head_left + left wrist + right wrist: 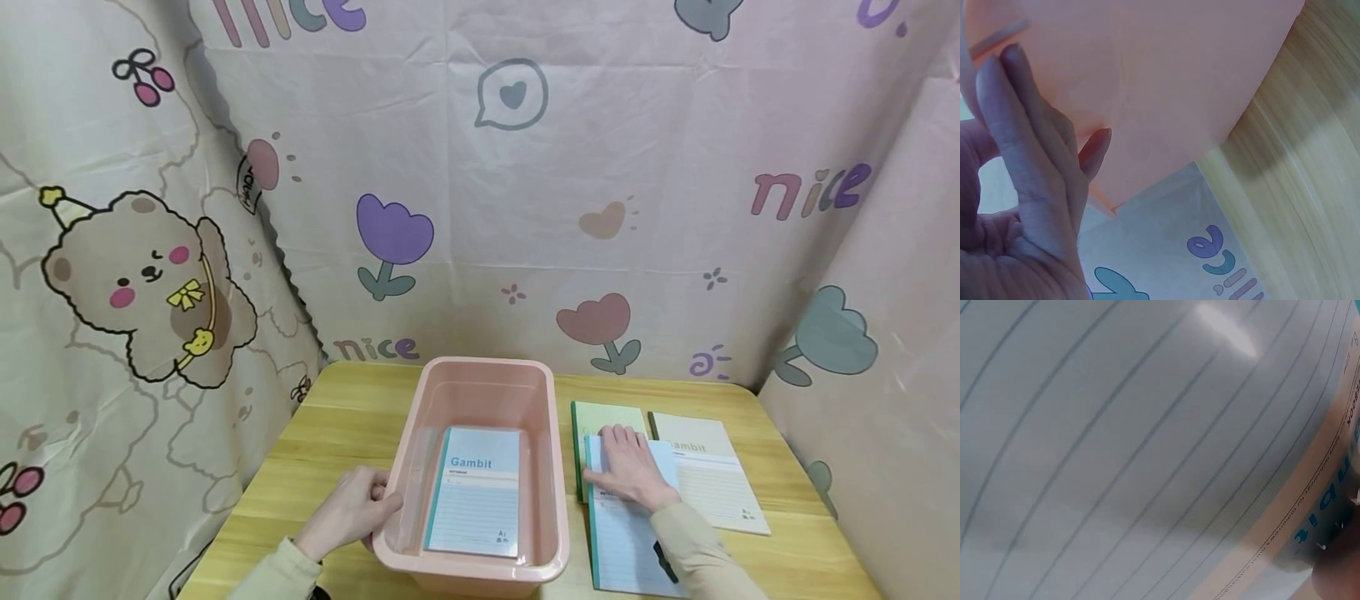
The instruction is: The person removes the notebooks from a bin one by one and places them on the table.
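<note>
Left hand [348,508]: grasping the bin [472,568] at its left rim, near the front corner. The thumb lies on the rim; the left wrist view shows the other fingers against the outer wall.

Right hand [630,467]: laid over the upper part of a blue notebook [626,546], palm down. The fingers reach its top edge, and the thumb extends to the teal spine on the left. Whether these fingers pinch the edge or merely rest there, I cannot tell. The lined lower cover extends toward the viewer, clear of the fingers.

This notebook is to the right of the bin, overlapping a green notebook [611,412] and a white notebook [723,475] beyond it. A second blue notebook [476,500] lies face up inside the bin, near the left fingers but apart from them. The bin stands on the wood-grain tabletop [337,417].
</note>
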Demonstrator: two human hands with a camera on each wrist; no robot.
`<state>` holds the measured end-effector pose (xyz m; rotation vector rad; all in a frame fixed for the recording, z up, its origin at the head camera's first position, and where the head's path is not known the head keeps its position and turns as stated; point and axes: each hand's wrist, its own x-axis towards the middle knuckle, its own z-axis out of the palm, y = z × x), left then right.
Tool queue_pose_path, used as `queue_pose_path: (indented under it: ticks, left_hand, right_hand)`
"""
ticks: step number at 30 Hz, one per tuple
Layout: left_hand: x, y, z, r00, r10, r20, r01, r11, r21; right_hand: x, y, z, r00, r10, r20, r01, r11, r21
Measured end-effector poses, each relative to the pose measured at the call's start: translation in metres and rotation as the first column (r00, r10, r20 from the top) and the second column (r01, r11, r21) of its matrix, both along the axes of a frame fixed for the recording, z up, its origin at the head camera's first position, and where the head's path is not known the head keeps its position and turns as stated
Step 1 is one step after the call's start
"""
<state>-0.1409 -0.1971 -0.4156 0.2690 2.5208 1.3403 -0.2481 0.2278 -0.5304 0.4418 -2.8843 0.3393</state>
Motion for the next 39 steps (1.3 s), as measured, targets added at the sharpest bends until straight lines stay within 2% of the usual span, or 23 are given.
queue_pose_path:
  ticks: [10,19,25,35,39]
  left_hand:
    - [0.000,0.000,-0.001,1.000,0.004,-0.007,-0.003,1.000,0.003]
    - [-0.001,0.000,-0.002,1.000,0.006,-0.010,-0.006,1.000,0.006]
    - [-0.001,0.000,-0.002,1.000,0.002,-0.001,-0.002,1.000,0.012]
    - [0.000,-0.001,-0.002,1.000,0.008,-0.001,-0.008,1.000,0.002]
    - [-0.001,-0.001,-0.003,1.000,0.007,0.004,-0.007,1.000,0.007]
  right_hand:
    - [0.001,0.000,-0.011,0.998,-0.002,0.063,0.001,1.000,0.019]
    - [0.003,0.000,-0.018,0.999,-0.012,0.044,0.012,1.000,0.005]
    - [0.004,0.000,-0.015,1.000,-0.004,-0.004,0.004,1.000,-0.019]
    - [0.005,-0.002,-0.012,1.000,-0.012,0.014,0.013,1.000,-0.027]
    - [0.003,-0.003,-0.005,0.999,-0.010,0.043,0.012,0.998,-0.061]
